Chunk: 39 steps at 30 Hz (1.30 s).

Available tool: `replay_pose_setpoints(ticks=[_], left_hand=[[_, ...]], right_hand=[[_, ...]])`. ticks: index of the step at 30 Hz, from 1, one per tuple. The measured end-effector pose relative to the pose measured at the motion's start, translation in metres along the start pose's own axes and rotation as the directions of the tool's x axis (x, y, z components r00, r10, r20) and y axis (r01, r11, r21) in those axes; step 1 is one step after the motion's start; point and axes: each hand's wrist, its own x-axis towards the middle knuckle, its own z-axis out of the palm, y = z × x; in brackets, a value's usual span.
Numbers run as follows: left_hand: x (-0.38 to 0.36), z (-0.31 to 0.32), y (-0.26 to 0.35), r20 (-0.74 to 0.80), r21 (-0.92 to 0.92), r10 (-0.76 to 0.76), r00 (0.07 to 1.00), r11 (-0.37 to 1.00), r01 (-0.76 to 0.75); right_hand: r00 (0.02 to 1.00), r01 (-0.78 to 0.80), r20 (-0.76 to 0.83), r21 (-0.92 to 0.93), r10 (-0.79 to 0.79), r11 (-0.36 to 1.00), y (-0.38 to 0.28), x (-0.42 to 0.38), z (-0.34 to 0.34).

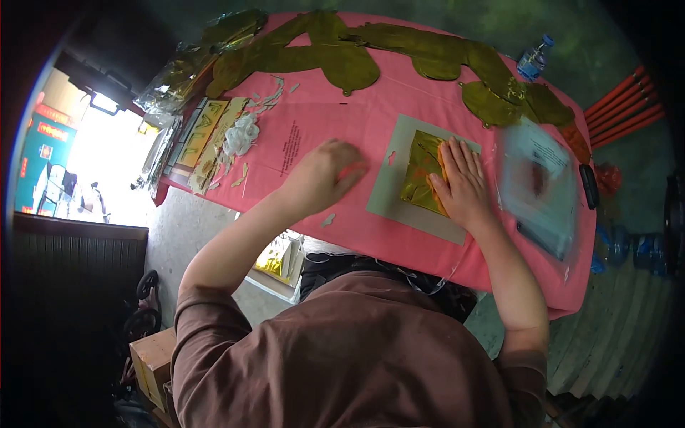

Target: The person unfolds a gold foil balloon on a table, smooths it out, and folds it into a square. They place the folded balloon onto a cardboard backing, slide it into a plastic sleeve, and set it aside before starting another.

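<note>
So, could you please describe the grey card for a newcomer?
On the pink cloth, find the right hand. Beneath it lies the grey card, gold foil on top. Unlike the nearby clear bags, it is opaque, with a cutout near its left edge.

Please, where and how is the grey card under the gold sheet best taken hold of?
Probably pinch the grey card by its left margin, from the left: it lies flat, and that strip is bare, while the gold sheet and right hand cover parts farther right.
</note>
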Motion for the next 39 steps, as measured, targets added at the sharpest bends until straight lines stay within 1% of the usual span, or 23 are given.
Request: replay_pose_setpoints(ticks=[1,2,3,5,6,8,9,11,14,15,17,20,24,26,27,28,29,30,32,33,35,38,39], left_hand=[[0.012,0.004,0.003,0.035,-0.158,-0.170,0.985,0.972,0.173],[0.024,0.008,0.005,0.094,-0.305,-0.323,0.942,0.891,0.336],[0.034,0.012,0.006,0.089,-0.306,-0.321,0.943,0.892,0.332],[0.051,0.020,0.003,0.168,-0.215,-0.362,0.917,0.894,0.393],[0.055,0.022,-0.001,0.168,-0.216,-0.360,0.918,0.895,0.390],[0.064,0.028,-0.011,0.270,-0.433,-0.440,0.856,0.739,0.517],[0.068,0.027,-0.018,0.271,-0.433,-0.439,0.857,0.739,0.516],[0.074,0.023,-0.029,0.485,-0.643,-0.387,0.784,0.450,0.620],[0.071,0.028,-0.026,0.459,-0.645,-0.421,0.782,0.448,0.619],[0.070,0.032,-0.024,0.454,-0.646,-0.423,0.784,0.450,0.617],[0.065,0.036,-0.018,0.277,-0.541,-0.452,0.848,0.656,0.527],[0.053,0.025,-0.014,0.216,-0.496,-0.481,0.850,0.695,0.520],[0.031,0.016,-0.026,0.147,-0.495,-0.542,0.828,0.684,0.536],[0.019,0.016,-0.032,0.058,-0.309,-0.537,0.842,0.792,0.527],[0.013,0.017,-0.033,0.057,-0.309,-0.543,0.838,0.789,0.532],[0.008,0.018,-0.032,-0.171,-0.049,-0.435,0.884,0.900,0.434],[0.003,0.019,-0.029,-0.350,0.238,-0.254,0.902,0.907,0.348],[-0.001,0.020,-0.025,-0.353,0.236,-0.259,0.899,0.905,0.353],[-0.005,0.020,-0.019,-0.246,0.344,-0.266,0.932,0.875,0.340],[-0.006,0.019,-0.019,-0.246,0.342,-0.270,0.931,0.875,0.344],[-0.008,0.016,-0.020,-0.184,0.226,-0.169,0.968,0.951,0.209],[-0.009,0.016,-0.032,-0.204,0.118,-0.174,0.963,0.972,0.201],[-0.009,0.017,-0.033,-0.206,0.119,-0.175,0.963,0.972,0.202]], right_hand=[[1.000,0.007,-0.001,-0.001,-0.007,1.000,-0.001,0.000,0.000],[1.000,0.005,0.001,0.000,-0.005,1.000,-0.001,0.000,-0.001],[1.000,0.001,0.002,0.000,-0.001,1.000,0.000,0.000,-0.001],[1.000,0.000,0.001,0.004,0.000,1.000,0.001,-0.001,-0.001],[1.000,0.002,0.002,0.012,-0.002,1.000,0.001,0.000,-0.001],[1.000,-0.006,0.009,0.014,0.006,1.000,-0.001,0.001,-0.003],[1.000,-0.011,0.016,0.016,0.011,1.000,-0.001,0.000,-0.004],[1.000,-0.007,0.014,0.020,0.007,1.000,0.000,-0.001,-0.002],[1.000,0.005,0.007,0.023,-0.005,1.000,0.000,0.000,-0.002],[1.000,0.005,0.006,0.023,-0.005,1.000,-0.001,0.000,-0.002],[1.000,0.020,0.007,0.030,-0.020,0.999,-0.002,0.002,0.000],[0.998,0.054,0.006,0.059,-0.055,0.997,-0.010,0.007,0.000],[0.994,0.108,-0.009,0.107,-0.107,0.988,-0.030,0.020,0.009],[0.991,0.135,-0.042,0.109,-0.131,0.985,-0.032,0.022,0.013],[0.986,0.155,-0.077,0.104,-0.148,0.982,-0.033,0.023,0.015],[0.986,0.158,-0.075,0.106,-0.151,0.982,-0.034,0.023,0.015],[0.989,0.146,-0.046,0.084,-0.142,0.986,-0.034,0.023,0.013],[0.991,0.135,-0.017,0.061,-0.135,0.989,-0.034,0.023,0.012],[0.990,0.138,-0.013,0.058,-0.138,0.989,-0.035,0.023,0.010],[0.991,0.136,-0.009,0.054,-0.135,0.989,-0.035,0.023,0.010],[0.990,0.139,-0.011,0.051,-0.139,0.989,-0.034,0.023,0.011],[0.990,0.141,-0.017,0.051,-0.140,0.989,-0.034,0.023,0.010],[0.990,0.142,-0.016,0.056,-0.141,0.988,-0.035,0.023,0.009]])
